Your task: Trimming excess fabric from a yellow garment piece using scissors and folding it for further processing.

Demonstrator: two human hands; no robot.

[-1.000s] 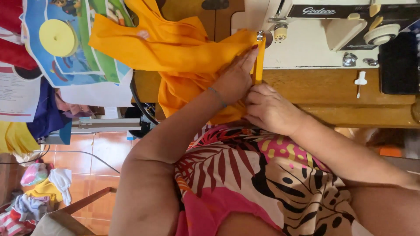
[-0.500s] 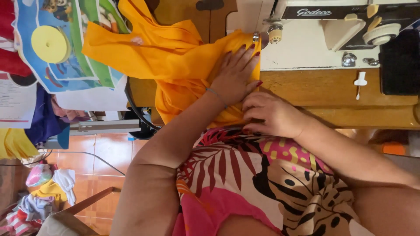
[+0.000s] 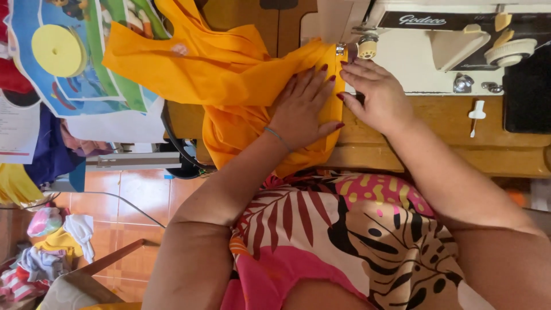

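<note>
Presently, orange fabric (image 3: 229, 74) is pressed flat beside the sewing machine (image 3: 436, 46) by open-fingered left hand (image 3: 304, 109) and right hand (image 3: 373, 95).

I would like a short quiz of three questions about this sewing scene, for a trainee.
1. True or false: the left hand lies flat on the orange fabric.
2. Where is the right hand? A) on the floor B) beside the needle area of the white sewing machine C) on the pile of clothes
3. What does the person wear on the left wrist?

Key:
1. True.
2. B.
3. A thin bracelet.
</note>
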